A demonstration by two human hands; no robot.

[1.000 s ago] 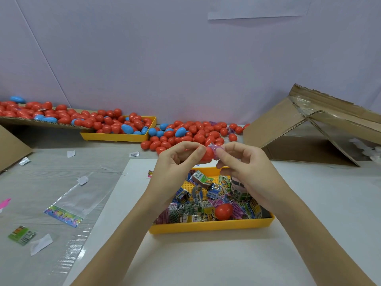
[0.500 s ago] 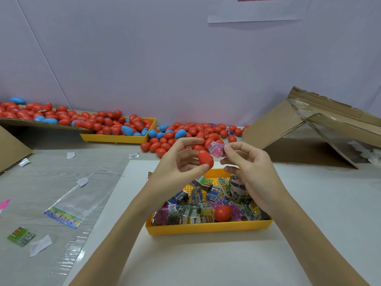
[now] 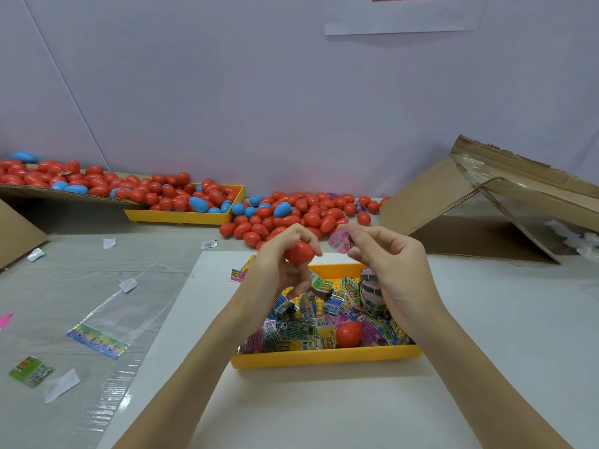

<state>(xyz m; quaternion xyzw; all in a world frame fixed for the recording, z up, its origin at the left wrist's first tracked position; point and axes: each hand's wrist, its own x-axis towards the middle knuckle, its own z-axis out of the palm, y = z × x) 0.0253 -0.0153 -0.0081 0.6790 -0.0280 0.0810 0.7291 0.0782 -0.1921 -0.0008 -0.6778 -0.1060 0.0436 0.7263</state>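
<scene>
In the head view, you are holding a red plastic egg [image 3: 299, 252] in your left hand [image 3: 282, 273], whose fingers [image 3: 303, 232] are curling round it above the far edge of the yellow plastic tray [image 3: 324, 358]. Your right hand [image 3: 393, 270] is pinching a small pink printed packet [image 3: 340, 243] between thumb and fingers [image 3: 358, 231], just beside the egg. The tray is sitting on the white worktop [image 3: 324, 409], holding many colourful printed packets [image 3: 301, 332] and a second red egg [image 3: 349, 333]. A heap of red and blue eggs [image 3: 301, 210] is lying behind your hands.

Left hand [image 3: 279, 270] and right hand [image 3: 396, 274] hover close together, fingers curled in pinches.
</scene>
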